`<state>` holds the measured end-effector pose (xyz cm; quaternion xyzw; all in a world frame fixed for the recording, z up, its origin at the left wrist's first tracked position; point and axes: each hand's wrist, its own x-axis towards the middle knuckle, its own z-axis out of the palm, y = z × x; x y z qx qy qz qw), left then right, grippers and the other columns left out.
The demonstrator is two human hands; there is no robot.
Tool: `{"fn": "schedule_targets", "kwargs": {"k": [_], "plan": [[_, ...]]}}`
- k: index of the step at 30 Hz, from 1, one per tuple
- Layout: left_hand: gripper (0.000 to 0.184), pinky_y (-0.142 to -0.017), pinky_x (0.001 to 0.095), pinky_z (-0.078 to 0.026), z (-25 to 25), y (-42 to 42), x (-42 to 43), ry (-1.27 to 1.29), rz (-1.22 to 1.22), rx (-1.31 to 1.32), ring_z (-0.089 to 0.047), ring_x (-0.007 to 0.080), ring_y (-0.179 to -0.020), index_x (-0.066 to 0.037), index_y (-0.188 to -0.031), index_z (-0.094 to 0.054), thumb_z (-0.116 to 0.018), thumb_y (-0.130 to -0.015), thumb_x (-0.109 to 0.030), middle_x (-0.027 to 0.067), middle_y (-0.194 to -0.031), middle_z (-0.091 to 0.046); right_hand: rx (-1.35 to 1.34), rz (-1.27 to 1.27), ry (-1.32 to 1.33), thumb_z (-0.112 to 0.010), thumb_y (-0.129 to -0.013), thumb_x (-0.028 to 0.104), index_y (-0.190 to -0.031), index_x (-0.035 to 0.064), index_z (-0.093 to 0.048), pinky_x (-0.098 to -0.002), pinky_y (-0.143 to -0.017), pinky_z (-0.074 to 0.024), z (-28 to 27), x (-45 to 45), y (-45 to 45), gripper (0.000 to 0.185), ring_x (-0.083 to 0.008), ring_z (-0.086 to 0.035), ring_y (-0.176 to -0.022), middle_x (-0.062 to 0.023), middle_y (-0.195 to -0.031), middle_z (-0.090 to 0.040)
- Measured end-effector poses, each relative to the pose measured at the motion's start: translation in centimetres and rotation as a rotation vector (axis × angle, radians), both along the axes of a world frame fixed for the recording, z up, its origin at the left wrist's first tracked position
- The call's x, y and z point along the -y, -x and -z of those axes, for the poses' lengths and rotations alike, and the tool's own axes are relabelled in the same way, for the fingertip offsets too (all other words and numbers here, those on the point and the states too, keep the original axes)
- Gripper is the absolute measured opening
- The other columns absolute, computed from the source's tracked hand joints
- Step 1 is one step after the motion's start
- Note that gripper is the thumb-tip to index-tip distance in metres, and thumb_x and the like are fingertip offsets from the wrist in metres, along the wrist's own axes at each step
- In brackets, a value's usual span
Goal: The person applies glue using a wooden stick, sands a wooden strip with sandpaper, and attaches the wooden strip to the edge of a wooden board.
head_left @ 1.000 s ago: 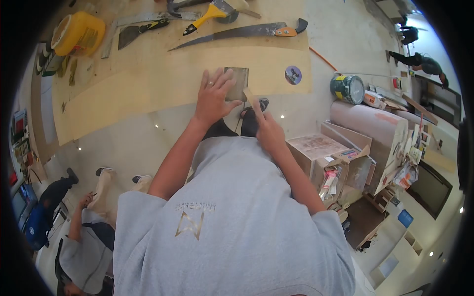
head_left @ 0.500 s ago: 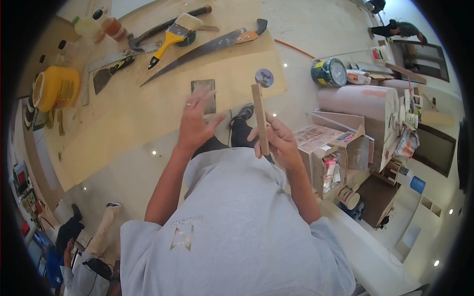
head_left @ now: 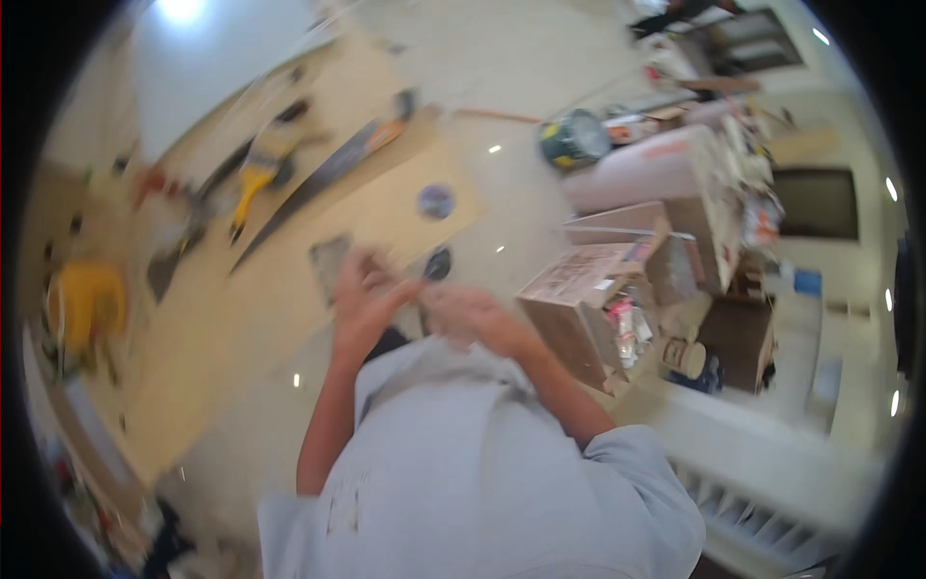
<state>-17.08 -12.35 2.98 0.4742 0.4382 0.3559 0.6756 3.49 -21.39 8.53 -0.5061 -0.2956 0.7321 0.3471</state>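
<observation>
My left hand (head_left: 365, 304) and my right hand (head_left: 475, 317) are close together in front of my shirt, both blurred by motion. The fingers of my right hand are bent around the place of the wooden strip, which I can hardly make out in the blur. My left hand has its fingers curled and its thumb pointing toward my right hand; whether it grips the strip is unclear. Just beyond my left hand a dark, flat rectangular piece (head_left: 329, 262) lies on the tan board (head_left: 222, 357), partly covered by the fingers.
On the board lie a handsaw (head_left: 323, 179), a yellow-handled brush (head_left: 253, 183), a scraper (head_left: 166, 270), a round disc (head_left: 436, 201) and a yellow tub (head_left: 87, 307). To the right stand a paint bucket (head_left: 576, 140) and a box (head_left: 569, 314) of supplies.
My hands have come together; the right moved left and the left drew back from the flat piece. The strip, plain in my right hand before, is now blurred. The view has turned.
</observation>
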Motion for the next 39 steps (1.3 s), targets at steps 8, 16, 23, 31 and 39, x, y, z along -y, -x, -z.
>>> {"fn": "schedule_targets", "kwargs": {"k": [8,16,23,31,39], "plan": [[0.022,-0.086,0.0316,-0.057,3.7,3.6,0.9,0.207,-0.080,0.223,-0.067,0.0120,-0.090,0.001,-0.108,-0.072,-0.069,-0.108,-0.021,0.0033,-0.096,-0.070,-0.101,-0.117,0.113,-0.055,-0.114,0.033,-0.152,0.0025,-0.055,-0.0245,-0.052,-0.0388,0.8,-0.3,1.0,0.049,-0.0064,-0.049,-0.059,0.0000,-0.083,-0.062],[0.029,-0.091,0.0325,-0.061,2.3,3.1,-1.8,0.127,-0.168,0.105,-0.071,0.0148,-0.095,0.004,-0.121,-0.074,-0.069,-0.108,-0.021,0.0099,-0.110,-0.076,0.219,-0.113,-0.098,-0.056,-0.112,0.030,-0.140,0.0022,-0.060,-0.0308,-0.064,-0.0476,1.9,-3.8,4.2,0.040,-0.0129,-0.057,-0.070,-0.0032,-0.085,-0.061],[0.018,-0.091,0.0320,-0.061,5.4,5.3,-1.2,0.093,-0.360,0.076,-0.070,0.0133,-0.096,0.003,-0.111,-0.074,-0.074,-0.105,-0.014,0.0070,-0.110,-0.075,0.388,-0.195,-0.214,-0.061,-0.108,0.032,-0.124,0.0015,-0.065,-0.0411,-0.077,-0.0509,2.8,-4.5,6.3,0.035,-0.0233,-0.064,-0.084,-0.0128,-0.093,-0.068],[0.013,-0.077,0.0258,-0.052,4.6,5.2,0.7,-0.156,-0.344,-0.190,-0.063,0.0080,-0.086,0.000,-0.100,-0.073,-0.076,-0.103,-0.012,0.0032,-0.096,-0.072,0.522,-0.240,-0.290,-0.054,-0.112,0.032,-0.128,0.0012,-0.062,-0.0408,-0.077,-0.0513,5.6,-3.2,6.7,0.036,-0.0267,-0.066,-0.085,-0.0155,-0.096,-0.067],[0.006,-0.080,0.0278,-0.057,3.0,4.3,0.9,-0.138,-0.139,-0.233,-0.067,0.0102,-0.084,0.001,-0.100,-0.074,-0.076,-0.100,-0.005,0.0041,-0.094,-0.074,0.729,-0.231,-0.296,-0.054,-0.111,0.032,-0.140,0.0061,-0.061,-0.0480,-0.098,-0.0517,5.3,-0.5,4.3,0.040,-0.0417,-0.067,-0.117,-0.0229,-0.123,-0.071]]}}
